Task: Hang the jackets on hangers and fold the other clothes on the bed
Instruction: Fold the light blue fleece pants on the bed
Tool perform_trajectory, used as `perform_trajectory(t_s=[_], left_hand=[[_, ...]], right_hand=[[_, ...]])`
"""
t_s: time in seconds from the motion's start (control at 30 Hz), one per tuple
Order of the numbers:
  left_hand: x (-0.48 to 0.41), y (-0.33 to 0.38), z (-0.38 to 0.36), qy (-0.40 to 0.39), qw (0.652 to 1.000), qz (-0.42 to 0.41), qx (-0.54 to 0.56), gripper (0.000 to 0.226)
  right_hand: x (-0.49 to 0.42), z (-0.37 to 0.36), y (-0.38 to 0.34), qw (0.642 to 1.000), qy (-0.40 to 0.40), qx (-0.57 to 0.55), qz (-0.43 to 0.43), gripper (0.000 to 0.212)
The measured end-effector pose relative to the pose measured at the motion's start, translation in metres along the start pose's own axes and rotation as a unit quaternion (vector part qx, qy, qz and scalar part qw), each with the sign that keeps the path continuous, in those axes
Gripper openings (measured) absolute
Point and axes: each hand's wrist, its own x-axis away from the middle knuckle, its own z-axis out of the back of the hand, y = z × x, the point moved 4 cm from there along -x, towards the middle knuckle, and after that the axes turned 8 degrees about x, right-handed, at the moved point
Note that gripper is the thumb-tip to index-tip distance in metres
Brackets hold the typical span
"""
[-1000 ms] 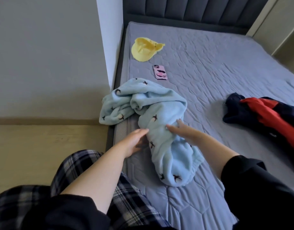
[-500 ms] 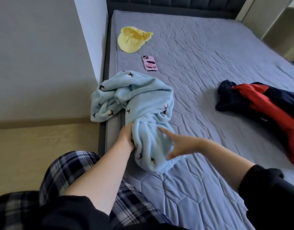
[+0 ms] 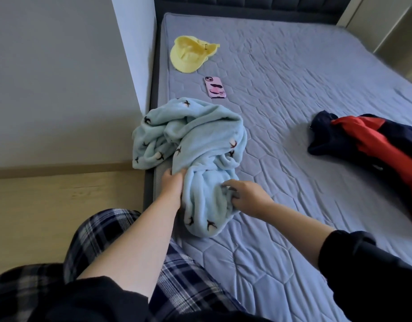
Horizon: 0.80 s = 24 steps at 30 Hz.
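— Fingers (image 3: 171,174) of the left hand (image 3: 174,190) were curled into the light-blue fleece garment (image 3: 207,135); the right hand (image 3: 249,196) clutched its bunched middle.
— Where did it lie?
— Crumpled at the eight-o'clock edge of the mattress (image 3: 293,77), one part hanging over. Probably soft, light and floppy; a hem or waistband would give the surest hold.

Both grips hold the crumpled light-blue fleece garment (image 3: 200,140) at the near edge of the bed (image 3: 293,66). The left grip (image 3: 173,184) clutches a fold; the right grip (image 3: 245,196) has its fingers dug into bunched fabric. Beyond them lie a pink phone (image 3: 215,87) and a yellow cap (image 3: 191,55); well right, a navy-red jacket (image 3: 374,145).
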Motion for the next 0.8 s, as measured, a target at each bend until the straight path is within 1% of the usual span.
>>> perform_trajectory(t_s=[0.03, 0.07, 0.1, 0.13, 0.17, 0.2, 0.23, 0.27, 0.3, 0.33, 0.37, 0.43, 0.47, 0.5, 0.53, 0.57, 0.6, 0.63, 0.67, 0.7, 0.73, 0.77, 0.8], left_hand=[[0.001, 0.007, 0.005, 0.045, 0.984, -0.097, -0.142, 0.042], [0.003, 0.014, 0.006, 0.084, 0.932, -0.213, -0.28, 0.049], [0.011, 0.02, 0.001, 0.098, 0.858, -0.343, -0.369, 0.049], [0.023, 0.025, -0.008, 0.079, 0.797, -0.452, -0.393, 0.042], [0.032, 0.025, -0.017, 0.031, 0.755, -0.527, -0.39, 0.03], [0.041, 0.022, -0.026, -0.032, 0.726, -0.566, -0.389, 0.02], [0.047, 0.017, -0.032, -0.082, 0.71, -0.579, -0.393, 0.022], [0.05, 0.013, -0.036, -0.123, 0.704, -0.565, -0.413, 0.032], [0.052, 0.008, -0.038, -0.138, 0.698, -0.55, -0.438, 0.043], [0.053, 0.005, -0.039, -0.136, 0.694, -0.529, -0.468, 0.053], [0.053, 0.0, -0.04, -0.124, 0.692, -0.506, -0.5, 0.064], [0.05, -0.006, -0.04, -0.095, 0.705, -0.445, -0.544, 0.076], [0.048, -0.007, -0.04, -0.079, 0.717, -0.431, -0.543, 0.075], [0.047, -0.007, -0.038, -0.067, 0.732, -0.427, -0.526, 0.069], [0.046, -0.006, -0.037, -0.064, 0.756, -0.423, -0.496, 0.058], [0.045, -0.005, -0.034, -0.069, 0.792, -0.408, -0.45, 0.047], [0.042, -0.004, -0.031, -0.077, 0.832, -0.375, -0.401, 0.039], [0.038, -0.003, -0.028, -0.081, 0.863, -0.34, -0.364, 0.034], [0.036, -0.001, -0.024, -0.075, 0.883, -0.315, -0.341, 0.027], [0.033, 0.001, -0.021, -0.07, 0.898, -0.295, -0.318, 0.021], [0.03, 0.002, -0.018, -0.074, 0.914, -0.275, -0.289, 0.02], [0.029, 0.003, -0.016, -0.087, 0.927, -0.258, -0.259, 0.023], [0.029, 0.004, -0.017, -0.105, 0.933, -0.247, -0.238, 0.026]], right_hand=[[-0.003, 0.003, -0.001, 1.0, -0.008, -0.009, -0.013, 0.04], [-0.006, 0.008, -0.002, 1.0, -0.008, -0.012, -0.018, 0.034], [-0.009, 0.014, -0.003, 1.0, -0.004, -0.018, -0.021, 0.029], [-0.012, 0.021, -0.004, 0.999, 0.009, -0.032, -0.027, 0.024], [-0.016, 0.029, -0.005, 0.998, 0.028, -0.052, -0.036, 0.02], [-0.02, 0.037, -0.006, 0.995, 0.051, -0.073, -0.051, 0.016], [-0.025, 0.044, -0.007, 0.991, 0.074, -0.093, -0.069, 0.014], [-0.029, 0.052, -0.009, 0.986, 0.091, -0.114, -0.087, 0.012], [-0.033, 0.058, -0.011, 0.981, 0.097, -0.136, -0.1, 0.012], [-0.037, 0.063, -0.013, 0.977, 0.093, -0.158, -0.111, 0.012], [-0.04, 0.068, -0.014, 0.973, 0.085, -0.179, -0.121, 0.01], [-0.044, 0.076, -0.016, 0.962, 0.056, -0.226, -0.141, 0.007], [-0.045, 0.078, -0.018, 0.957, 0.033, -0.251, -0.143, 0.008], [-0.047, 0.08, -0.022, 0.953, 0.005, -0.27, -0.135, 0.012], [-0.048, 0.08, -0.026, 0.953, -0.026, -0.278, -0.121, 0.015], [-0.048, 0.08, -0.031, 0.954, -0.055, -0.275, -0.103, 0.016], [-0.048, 0.08, -0.035, 0.954, -0.078, -0.276, -0.086, 0.015], [-0.048, 0.079, -0.037, 0.949, -0.098, -0.291, -0.071, 0.011], [-0.048, 0.079, -0.039, 0.94, -0.118, -0.315, -0.061, 0.008], [-0.046, 0.079, -0.041, 0.93, -0.145, -0.333, -0.054, 0.011], [-0.045, 0.079, -0.04, 0.933, -0.169, -0.315, -0.041, 0.017], [-0.044, 0.08, -0.039, 0.951, -0.187, -0.245, -0.024, 0.024], [-0.045, 0.082, -0.037, 0.973, -0.195, -0.127, -0.012, 0.029]])
